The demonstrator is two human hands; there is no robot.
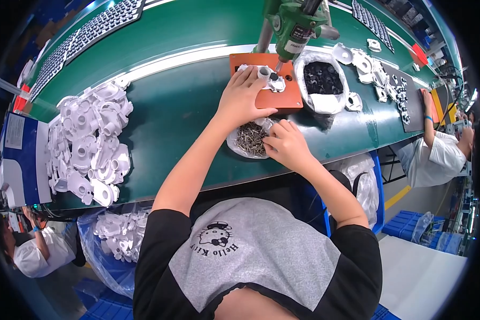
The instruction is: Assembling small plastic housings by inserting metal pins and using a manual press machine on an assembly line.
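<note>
My left hand (pixel 242 98) lies over a white plastic part (pixel 276 84) on an orange fixture block (pixel 280 100), its fingers on the part's left side and its thumb stretched toward the block's front edge. A small black piece (pixel 274 76) sits on that part. Just in front of the block, a bag-lined bowl holds a heap of metal screws (pixel 249 138). At the bowl's right side my right hand (pixel 289 143) is closed, fingertips bent together against the screws; what they pinch is too small to make out. A green press head (pixel 296 32) stands above the block.
A white bag (pixel 325 101) of black pieces stands right of the block. White parts (pixel 90 138) are heaped on the left, more (pixel 365 66) at the far right beside a dark mat (pixel 405 96). A lined bin (pixel 120 234) stands below left. Other people work on both sides.
</note>
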